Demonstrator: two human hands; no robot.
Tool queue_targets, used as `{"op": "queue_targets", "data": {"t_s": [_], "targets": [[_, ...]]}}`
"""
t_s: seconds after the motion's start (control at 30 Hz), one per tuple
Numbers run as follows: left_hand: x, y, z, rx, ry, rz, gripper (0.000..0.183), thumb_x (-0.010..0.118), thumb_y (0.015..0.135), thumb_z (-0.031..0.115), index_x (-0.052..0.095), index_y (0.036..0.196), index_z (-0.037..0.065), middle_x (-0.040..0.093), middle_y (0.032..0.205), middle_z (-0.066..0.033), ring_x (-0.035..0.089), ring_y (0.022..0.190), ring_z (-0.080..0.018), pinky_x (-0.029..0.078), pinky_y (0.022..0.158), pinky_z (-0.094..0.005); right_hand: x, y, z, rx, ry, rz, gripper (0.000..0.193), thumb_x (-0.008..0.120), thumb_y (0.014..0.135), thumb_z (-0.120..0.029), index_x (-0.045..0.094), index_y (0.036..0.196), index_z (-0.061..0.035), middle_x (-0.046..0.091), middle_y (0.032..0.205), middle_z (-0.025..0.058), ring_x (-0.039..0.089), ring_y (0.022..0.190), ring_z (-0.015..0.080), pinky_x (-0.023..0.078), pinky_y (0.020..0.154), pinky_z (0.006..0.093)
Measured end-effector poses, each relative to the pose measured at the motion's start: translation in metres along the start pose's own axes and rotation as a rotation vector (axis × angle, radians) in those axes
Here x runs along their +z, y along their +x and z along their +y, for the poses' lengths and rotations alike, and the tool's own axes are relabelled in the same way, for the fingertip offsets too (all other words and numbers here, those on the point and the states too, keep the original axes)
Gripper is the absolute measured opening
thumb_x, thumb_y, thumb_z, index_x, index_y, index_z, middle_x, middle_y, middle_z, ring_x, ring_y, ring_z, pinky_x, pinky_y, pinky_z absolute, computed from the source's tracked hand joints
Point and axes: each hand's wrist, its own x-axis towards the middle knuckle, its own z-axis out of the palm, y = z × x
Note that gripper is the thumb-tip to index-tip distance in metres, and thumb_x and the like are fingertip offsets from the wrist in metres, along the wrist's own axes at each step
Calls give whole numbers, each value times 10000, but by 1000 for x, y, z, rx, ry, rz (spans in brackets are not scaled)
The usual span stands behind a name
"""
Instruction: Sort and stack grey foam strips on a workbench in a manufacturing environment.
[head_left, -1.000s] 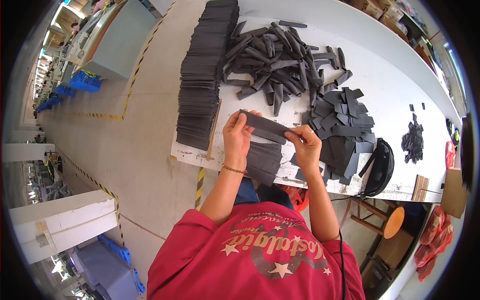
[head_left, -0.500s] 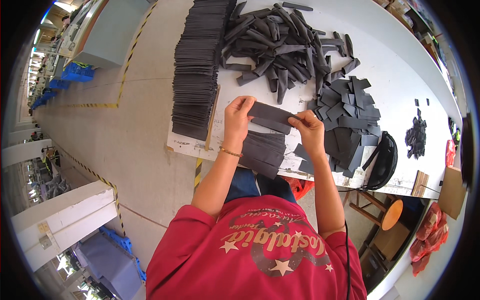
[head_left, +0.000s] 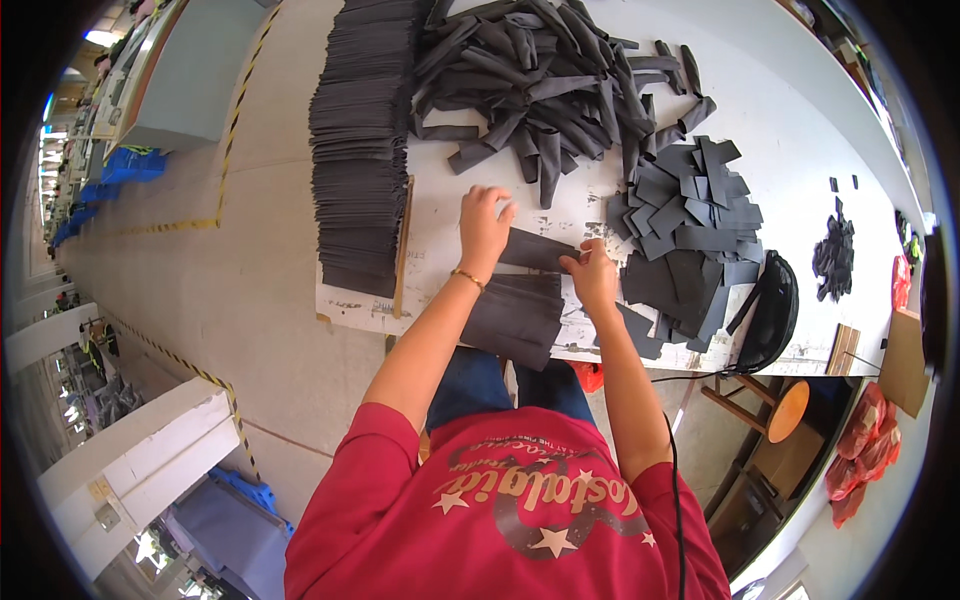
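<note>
Both hands grip one dark grey flat fabric strip (head_left: 537,250).
We note left hand (head_left: 484,228) and right hand (head_left: 593,277) pinching its ends, just above the grey fabric stack (head_left: 516,318) at the white table (head_left: 440,250) edge.

Holding a dark grey fabric strip (head_left: 537,250) flat on the white table (head_left: 780,100) between left hand (head_left: 485,225) and right hand (head_left: 594,277), just above a pile of finished pieces (head_left: 517,318).
</note>
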Motion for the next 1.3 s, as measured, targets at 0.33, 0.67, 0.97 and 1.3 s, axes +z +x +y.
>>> {"op": "queue_targets", "data": {"t_s": [0.33, 0.67, 0.97, 1.3], "targets": [[68, 55, 59, -856, -949, 40, 204, 611, 905, 125, 550, 1046, -10, 641, 649, -121, 635, 481, -209, 473, 382, -277, -69, -60, 67, -85, -211, 12, 204, 708, 780, -157, 594, 918, -61, 631, 926, 129, 606, 829, 336, 479, 697, 424], [15, 3, 95, -764, -1388, -152, 298, 548, 960, 187, 578, 1110, -68, 615, 966, -153, 666, 813, -257, 592, 708, -357, -55, -84, 124, -572, -606, 18, 339, 616, 832, -127, 567, 1142, 0, 551, 1030, 132, 528, 941, 307, 441, 834, 429], [-32, -27, 85, -899, -1482, -60, 290, 663, 829, -19, 524, 1082, -46, 632, 906, -117, 649, 799, -241, 570, 793, -415, -89, -51, 39, -161, 446, 407, 332, 508, 775, 100, 533, 1088, -9, 588, 949, 146, 573, 810, 266, 466, 781, 331], [-62, -33, 92, -926, -1720, -60, 95, 650, 861, 22, 612, 944, -3, 664, 958, -134, 662, 895, -263, 592, 798, -419, -118, -66, -37, -594, 214, 115, 326, 756, 766, -127, 485, 911, -16, 533, 870, 149, 523, 829, 336, 417, 745, 403]]}}
